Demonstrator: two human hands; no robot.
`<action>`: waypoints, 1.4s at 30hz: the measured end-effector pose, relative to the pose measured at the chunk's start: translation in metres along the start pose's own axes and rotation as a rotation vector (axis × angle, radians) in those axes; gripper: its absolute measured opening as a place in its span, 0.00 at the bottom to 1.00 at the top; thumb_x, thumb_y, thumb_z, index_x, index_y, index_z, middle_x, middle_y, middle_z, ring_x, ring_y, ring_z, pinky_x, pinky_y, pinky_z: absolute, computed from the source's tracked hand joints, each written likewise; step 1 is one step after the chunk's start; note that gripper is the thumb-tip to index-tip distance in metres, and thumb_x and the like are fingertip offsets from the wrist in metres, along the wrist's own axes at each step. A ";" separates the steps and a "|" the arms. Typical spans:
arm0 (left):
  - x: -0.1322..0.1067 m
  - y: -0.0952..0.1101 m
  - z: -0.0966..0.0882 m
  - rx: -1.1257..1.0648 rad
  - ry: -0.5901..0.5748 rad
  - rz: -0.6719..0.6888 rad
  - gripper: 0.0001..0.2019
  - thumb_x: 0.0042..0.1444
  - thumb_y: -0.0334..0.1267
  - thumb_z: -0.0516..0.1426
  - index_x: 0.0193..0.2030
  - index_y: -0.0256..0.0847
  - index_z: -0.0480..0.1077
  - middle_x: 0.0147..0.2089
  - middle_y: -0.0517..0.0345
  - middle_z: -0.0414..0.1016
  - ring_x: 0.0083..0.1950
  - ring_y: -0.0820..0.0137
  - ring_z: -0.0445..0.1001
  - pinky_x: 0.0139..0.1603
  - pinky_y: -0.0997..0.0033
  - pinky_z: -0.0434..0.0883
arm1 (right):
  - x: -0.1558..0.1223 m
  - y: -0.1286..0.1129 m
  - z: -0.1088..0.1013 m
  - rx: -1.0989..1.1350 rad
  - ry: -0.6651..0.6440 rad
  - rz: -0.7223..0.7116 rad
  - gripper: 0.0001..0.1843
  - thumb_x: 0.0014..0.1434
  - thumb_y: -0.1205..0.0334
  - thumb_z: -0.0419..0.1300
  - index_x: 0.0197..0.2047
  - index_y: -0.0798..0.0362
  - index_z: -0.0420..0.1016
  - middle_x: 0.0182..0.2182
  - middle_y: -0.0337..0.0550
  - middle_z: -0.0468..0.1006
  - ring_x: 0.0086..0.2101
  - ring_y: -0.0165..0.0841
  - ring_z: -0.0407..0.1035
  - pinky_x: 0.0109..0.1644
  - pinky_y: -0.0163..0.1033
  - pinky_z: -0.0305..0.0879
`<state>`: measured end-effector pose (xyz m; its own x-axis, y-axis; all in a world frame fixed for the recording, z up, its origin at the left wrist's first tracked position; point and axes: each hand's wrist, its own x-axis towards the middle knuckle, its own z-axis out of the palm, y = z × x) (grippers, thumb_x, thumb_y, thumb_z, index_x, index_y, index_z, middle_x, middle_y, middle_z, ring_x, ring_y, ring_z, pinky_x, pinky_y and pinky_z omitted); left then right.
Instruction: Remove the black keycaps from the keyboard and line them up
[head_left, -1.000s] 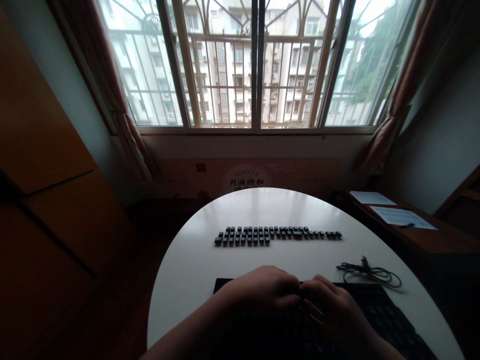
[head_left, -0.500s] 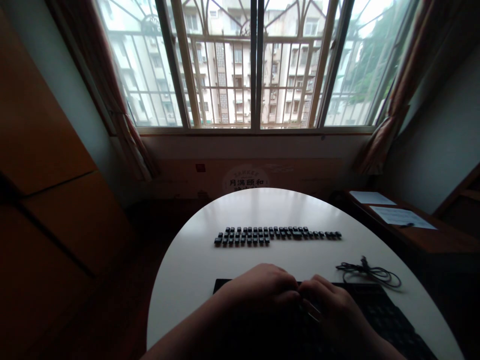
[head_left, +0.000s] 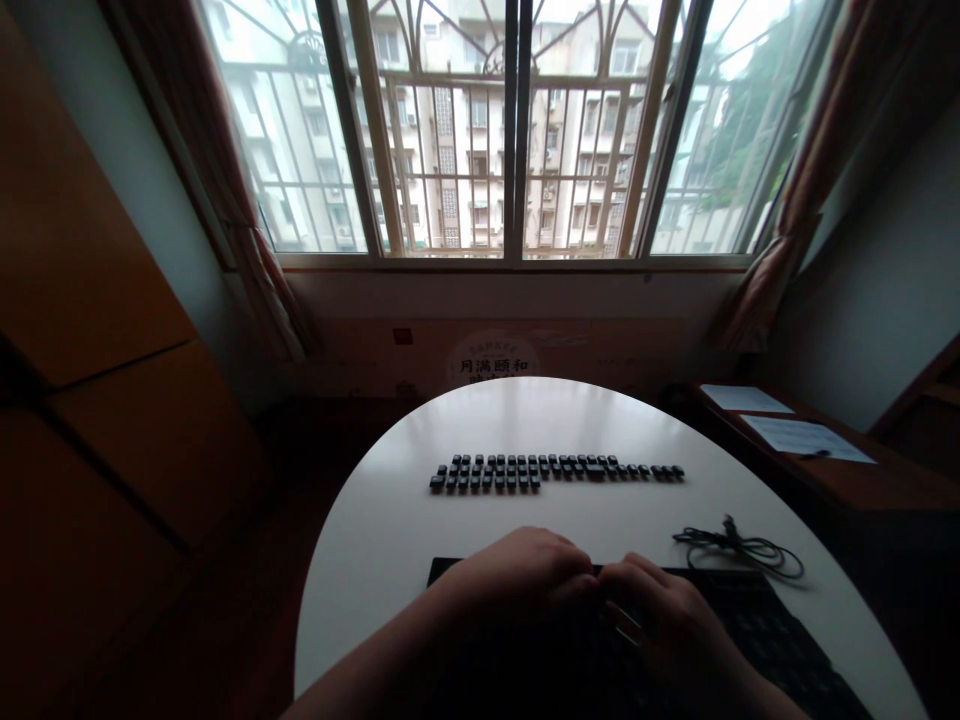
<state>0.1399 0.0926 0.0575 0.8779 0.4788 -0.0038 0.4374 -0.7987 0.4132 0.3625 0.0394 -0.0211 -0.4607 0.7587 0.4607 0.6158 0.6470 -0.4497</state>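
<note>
A black keyboard [head_left: 757, 600] lies on the near part of the table, largely covered by my hands and in deep shadow. My left hand [head_left: 536, 565] arches over its upper middle with fingers curled together; whatever they pinch is hidden. Right beside it, fingertips touching or nearly so, my right hand [head_left: 660, 595] is closed around a thin shiny wire tool [head_left: 624, 622], like a keycap puller, pointing down at the keys. Beyond the hands, several loose black keycaps [head_left: 491, 472] stand in rows on the white table.
The round white table [head_left: 375, 520] has a coiled black cable [head_left: 739, 545] at its right, behind the keyboard. A brown side table [head_left: 892, 485] with paper sheets [head_left: 806, 437] stands at the right. An orange-brown cabinet [head_left: 112, 430] is on the left, a barred window ahead.
Both hands stay almost in place over the keyboard, with only a slight shift of the right fingers. The whole view has moved very slightly.
</note>
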 end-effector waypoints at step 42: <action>-0.002 0.001 0.000 0.034 -0.002 -0.003 0.07 0.62 0.41 0.58 0.41 0.41 0.74 0.35 0.58 0.76 0.33 0.70 0.73 0.30 0.76 0.64 | 0.001 -0.002 0.002 0.084 -0.012 0.063 0.04 0.63 0.66 0.57 0.42 0.49 0.71 0.30 0.37 0.77 0.28 0.31 0.74 0.32 0.33 0.66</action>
<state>0.1391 0.0908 0.0580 0.8770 0.4805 -0.0073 0.4465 -0.8091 0.3822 0.3594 0.0393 -0.0217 -0.4310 0.7986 0.4202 0.5882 0.6018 -0.5403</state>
